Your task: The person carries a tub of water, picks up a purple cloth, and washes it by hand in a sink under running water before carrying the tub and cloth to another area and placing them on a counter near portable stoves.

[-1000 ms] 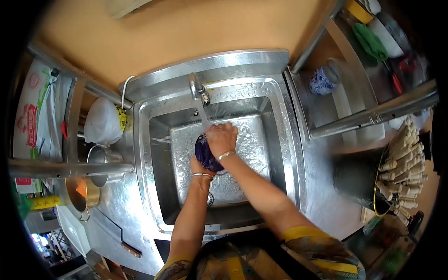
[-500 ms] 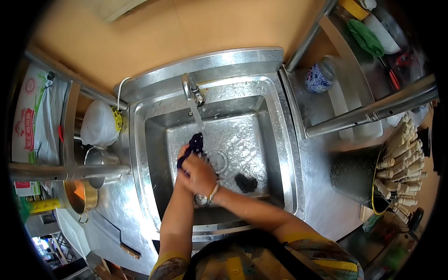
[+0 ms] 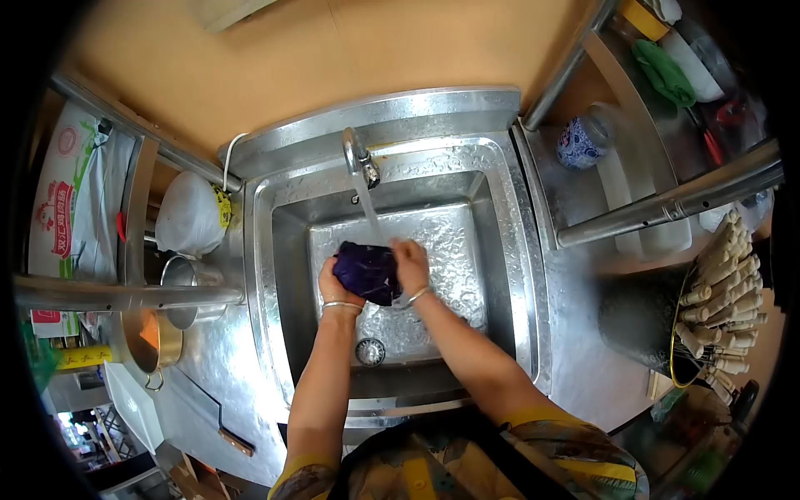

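A dark purple cloth is spread between my two hands, just below the stream from the running tap. On its left side my left hand grips it, with part of the fingers hidden beneath. My right hand holds the right edge, fingers bent over it. Both hands are above the wet floor of the steel sink. A round drain strainer lies at the near side of the basin. Any dark scrubber at the lower right is hidden behind my right forearm.
Left of the sink are a metal pot, a brass-coloured pot and a long wood-handled tool. At right, a black container holds many wooden-handled sticks. Metal shelf rails flank both sides.
The bunched cloth is now opened out between the hands. My right hand has moved off my left hand to the cloth's right edge. The dark scrubber is no longer visible.
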